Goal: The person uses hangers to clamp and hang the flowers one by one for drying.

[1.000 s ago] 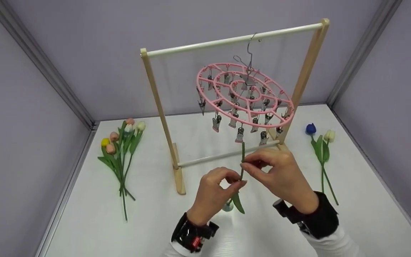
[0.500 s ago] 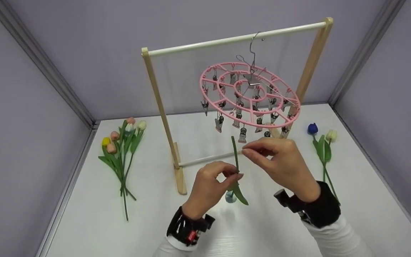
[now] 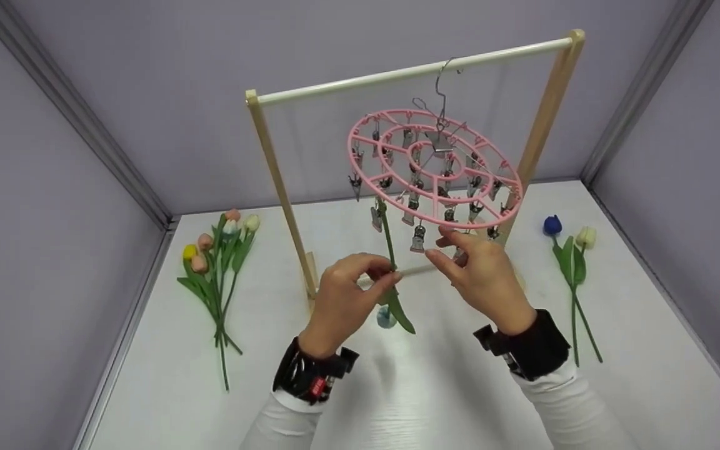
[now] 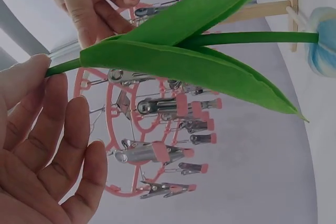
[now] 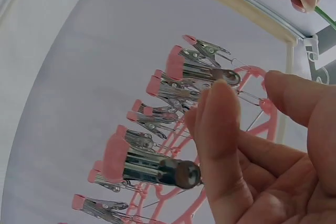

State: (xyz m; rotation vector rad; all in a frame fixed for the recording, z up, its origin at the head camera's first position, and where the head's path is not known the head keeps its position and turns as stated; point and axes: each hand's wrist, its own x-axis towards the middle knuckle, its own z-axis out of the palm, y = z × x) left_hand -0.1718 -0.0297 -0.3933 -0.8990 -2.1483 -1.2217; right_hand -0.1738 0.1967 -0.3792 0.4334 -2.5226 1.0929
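My left hand point(image 3: 347, 290) pinches the stem of an upside-down tulip point(image 4: 247, 37) between thumb and fingertips. The tulip's pale blue and white bloom point(image 4: 323, 40) points down, and its green leaves point(image 4: 157, 64) spread below the pinch. Its bare stem end reaches up beside a front clip of the round pink clip hanger point(image 3: 437, 220). My right hand point(image 3: 485, 275) is raised at the hanger's front rim, thumb and fingers apart with nothing held. A metal clip with pink tips point(image 5: 152, 167) hangs close by its fingers in the right wrist view.
The hanger hooks onto the white bar point(image 3: 360, 80) of a wooden-legged rack. Several tulips point(image 3: 219, 281) lie at the left of the white table point(image 3: 166, 387). Blue and white tulips point(image 3: 569, 269) lie at the right. Walls enclose the table.
The right hand let go of the stem and moved up to the hanger's rim, its fingers spreading. The left hand carried the tulip left and up, bringing its stem end beside a clip.
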